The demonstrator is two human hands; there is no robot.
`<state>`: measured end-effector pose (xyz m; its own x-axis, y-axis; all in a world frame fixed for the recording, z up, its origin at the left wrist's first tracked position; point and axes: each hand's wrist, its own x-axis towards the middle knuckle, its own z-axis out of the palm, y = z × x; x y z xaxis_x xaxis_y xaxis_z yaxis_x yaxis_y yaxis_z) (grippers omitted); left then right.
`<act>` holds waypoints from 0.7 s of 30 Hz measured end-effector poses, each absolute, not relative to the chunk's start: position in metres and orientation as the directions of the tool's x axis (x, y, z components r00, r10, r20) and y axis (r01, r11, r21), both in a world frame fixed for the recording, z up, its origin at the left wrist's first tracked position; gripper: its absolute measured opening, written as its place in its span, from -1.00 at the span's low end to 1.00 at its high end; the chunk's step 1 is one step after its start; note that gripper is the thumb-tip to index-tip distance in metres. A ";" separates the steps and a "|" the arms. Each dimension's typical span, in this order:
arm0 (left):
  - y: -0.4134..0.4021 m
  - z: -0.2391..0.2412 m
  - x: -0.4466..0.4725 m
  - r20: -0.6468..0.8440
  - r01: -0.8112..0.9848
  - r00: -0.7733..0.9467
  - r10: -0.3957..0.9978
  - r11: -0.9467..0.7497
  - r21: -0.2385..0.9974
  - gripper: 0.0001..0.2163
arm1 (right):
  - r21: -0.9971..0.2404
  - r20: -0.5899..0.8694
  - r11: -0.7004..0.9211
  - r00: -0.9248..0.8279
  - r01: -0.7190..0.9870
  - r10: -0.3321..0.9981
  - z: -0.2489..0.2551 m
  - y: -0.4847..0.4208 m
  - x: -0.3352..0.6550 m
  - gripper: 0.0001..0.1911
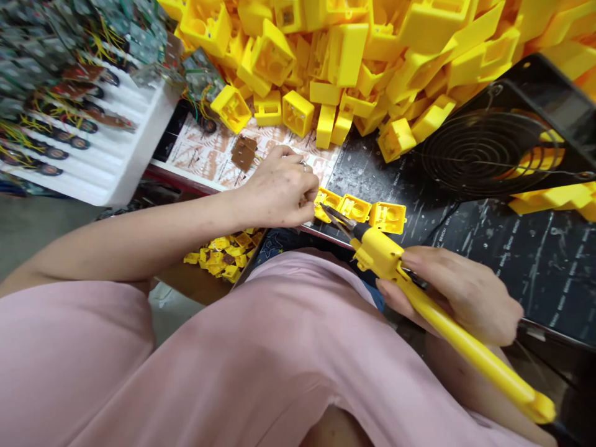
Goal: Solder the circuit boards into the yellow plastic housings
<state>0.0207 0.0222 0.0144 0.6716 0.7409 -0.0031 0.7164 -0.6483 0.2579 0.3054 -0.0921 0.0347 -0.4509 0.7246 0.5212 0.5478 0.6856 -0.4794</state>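
In my right hand (459, 288) is a yellow soldering gun (382, 254), the fingers and thumb closed around its body. Its thin metal tip points left and reaches the leftmost yellow housing (328, 200) in a short row at the bench edge. My left hand (286, 186), a ring on one finger, is curled at that housing's left side and grips it; the fingertips are partly hidden. To the right in the row sit a second open housing (356, 208) and a third open housing (390, 217), with small metal parts inside. A brown circuit board (244, 153) lies beyond my left hand.
A large heap of yellow housings (344, 56) fills the back of the bench. A black fan (493, 143) stands at the right. At the left, a white foam tray (116, 149) holds wired circuit boards. Below the edge is a box of yellow pieces (223, 257).
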 end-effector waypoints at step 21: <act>0.020 0.014 0.017 -0.006 0.708 0.668 0.744 -0.633 0.314 -0.79 | -0.744 0.604 0.498 0.128 0.445 0.787 -0.011 -0.102 0.300 -0.69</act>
<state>0.0173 0.0198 0.0137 0.6677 0.7444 -0.0059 0.7080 -0.6325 0.3140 0.2995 -0.1016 -0.0106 0.1277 0.7869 0.6038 0.4452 0.4985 -0.7438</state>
